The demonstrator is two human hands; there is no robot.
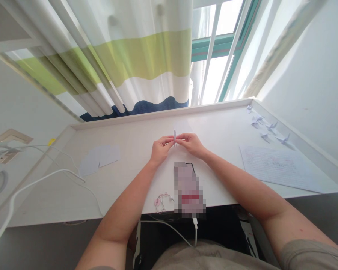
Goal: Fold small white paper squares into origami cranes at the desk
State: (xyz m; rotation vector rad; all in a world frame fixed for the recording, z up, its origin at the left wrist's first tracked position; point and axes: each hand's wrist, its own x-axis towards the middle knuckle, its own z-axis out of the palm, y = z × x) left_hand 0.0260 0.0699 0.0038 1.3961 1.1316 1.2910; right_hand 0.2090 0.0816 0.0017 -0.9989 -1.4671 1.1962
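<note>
Between my two hands a small folded piece of white paper (174, 135) is held upright, seen nearly edge-on above the white desk (135, 191). My left hand (161, 150) pinches it from the left with thumb and fingers. From the right, my right hand (192, 144) pinches the same paper, fingertips close to the left ones. Its exact folds are too small to make out. Just beyond the hands a pale sheet (183, 126) lies flat. Nearer to me lies a phone (187, 183), its screen blurred out, with a pink beaded strap (161, 202) beside it.
Several folded paper cranes (266, 125) stand at the back right. A written sheet (273, 167) lies in front of them. Blank paper pieces (101, 159) lie on the left. White cables (39, 183) cross the left side, and a charging cable (195, 225) hangs over the front edge.
</note>
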